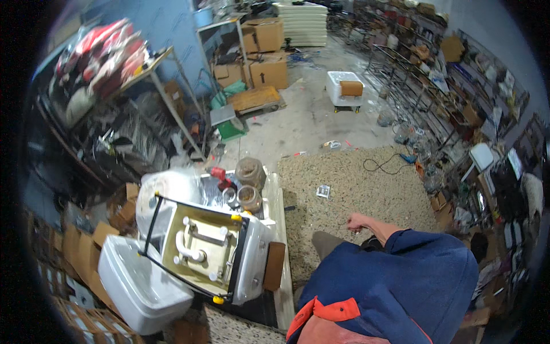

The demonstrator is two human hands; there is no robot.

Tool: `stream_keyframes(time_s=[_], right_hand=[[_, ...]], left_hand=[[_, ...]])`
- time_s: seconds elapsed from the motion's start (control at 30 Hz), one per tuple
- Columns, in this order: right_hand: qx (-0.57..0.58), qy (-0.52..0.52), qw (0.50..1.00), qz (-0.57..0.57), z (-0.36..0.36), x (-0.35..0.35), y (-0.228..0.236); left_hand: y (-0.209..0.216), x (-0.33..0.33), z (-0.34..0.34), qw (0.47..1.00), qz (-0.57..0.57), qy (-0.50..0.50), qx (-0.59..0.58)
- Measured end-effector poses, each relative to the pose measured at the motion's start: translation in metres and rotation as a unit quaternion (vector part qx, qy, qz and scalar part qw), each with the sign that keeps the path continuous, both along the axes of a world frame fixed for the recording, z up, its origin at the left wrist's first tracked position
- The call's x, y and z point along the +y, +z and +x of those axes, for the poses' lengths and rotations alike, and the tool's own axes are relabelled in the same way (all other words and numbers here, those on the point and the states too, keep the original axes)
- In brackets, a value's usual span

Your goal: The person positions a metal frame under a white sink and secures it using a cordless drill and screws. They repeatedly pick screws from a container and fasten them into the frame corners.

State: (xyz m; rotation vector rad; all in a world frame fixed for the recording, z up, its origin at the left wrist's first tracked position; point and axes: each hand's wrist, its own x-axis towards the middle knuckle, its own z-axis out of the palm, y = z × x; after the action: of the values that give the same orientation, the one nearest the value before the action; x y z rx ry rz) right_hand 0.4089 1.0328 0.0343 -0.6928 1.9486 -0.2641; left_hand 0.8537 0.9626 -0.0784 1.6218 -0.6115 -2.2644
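My right hand (356, 222) is held curled beside my bent knee, above a speckled foam sheet (349, 178); whether anything is inside its fingers I cannot make out. My left hand does not show. Nearest to the right hand, a small white square packet (323, 191) lies on the sheet. To my left stands an upturned white tub (253, 266), its underside showing a white pipe (186, 246) and a black metal frame (192, 275) with yellow caster wheels. A second white tub (134, 275) leans against it. Behind them are a red cordless drill (217, 175) and plastic jars (250, 172) of small parts.
Another white tub on casters (345, 89) stands farther ahead. Cardboard boxes (266, 69) and a low wooden dolly (252, 100) sit at the far left. A cabled tool (408, 158) lies at the sheet's right edge. Cluttered racks (435, 86) line the right wall.
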Motion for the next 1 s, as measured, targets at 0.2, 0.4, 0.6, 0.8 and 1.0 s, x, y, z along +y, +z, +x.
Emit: stream_keyframes(time_s=[0.2, 0.4, 0.6, 0.8, 1.0], right_hand=[[-0.021, -0.098, 0.994, 0.039, -0.036, 0.095, -0.012], [-0.148, -0.285, 0.934, -0.155, -0.098, 0.201, -0.031], [-0.058, -0.32, 0.944, -0.045, -0.185, 0.46, -0.098], [-0.013, -0.616, 0.761, -0.203, -0.215, 0.572, 0.018], [-0.097, -0.718, 0.684, -0.089, -0.143, 0.649, -0.024]], left_hand=[[0.044, 0.0, -0.115, 0.981, -0.049, -0.185, -0.012], [0.058, 0.042, -0.273, 0.949, -0.068, -0.305, -0.05], [0.062, 0.119, -0.446, 0.867, -0.073, -0.489, -0.061], [0.077, 0.191, -0.613, 0.772, -0.106, -0.623, -0.071], [0.08, 0.263, -0.738, 0.699, -0.127, -0.702, -0.045]])
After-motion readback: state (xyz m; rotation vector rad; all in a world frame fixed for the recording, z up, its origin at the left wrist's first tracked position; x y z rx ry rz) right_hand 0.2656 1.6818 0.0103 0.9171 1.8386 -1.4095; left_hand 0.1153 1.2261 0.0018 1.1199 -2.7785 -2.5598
